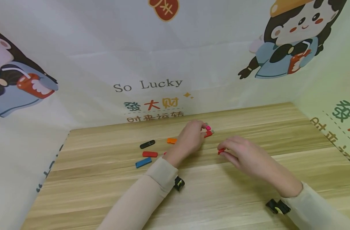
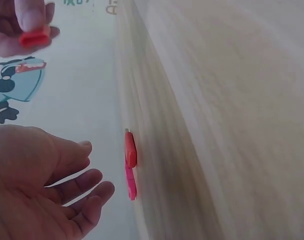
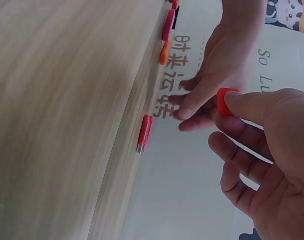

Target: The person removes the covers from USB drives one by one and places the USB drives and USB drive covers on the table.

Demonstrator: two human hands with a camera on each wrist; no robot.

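Observation:
My right hand (image 1: 245, 156) pinches a small red cap (image 3: 222, 103) between thumb and fingers, above the table. Loosely bent, the fingers of my left hand (image 1: 191, 135) hover with nothing between them, as the left wrist view shows. Beneath and beside that hand lies a red USB stick (image 1: 208, 134) with its metal plug bare. A pink USB stick (image 1: 208, 127), its plug also uncovered, lies just behind the red one. Part of both sticks is hidden by the left hand in the head view.
To the left on the wooden table (image 1: 106, 179) lie a black USB stick (image 1: 147, 144), a red one (image 1: 150, 154), a blue one (image 1: 143, 162) and an orange one (image 1: 171, 141). My left wrist mostly hides another pink piece (image 1: 164, 153). Printed cloth walls (image 1: 91, 80) border the table.

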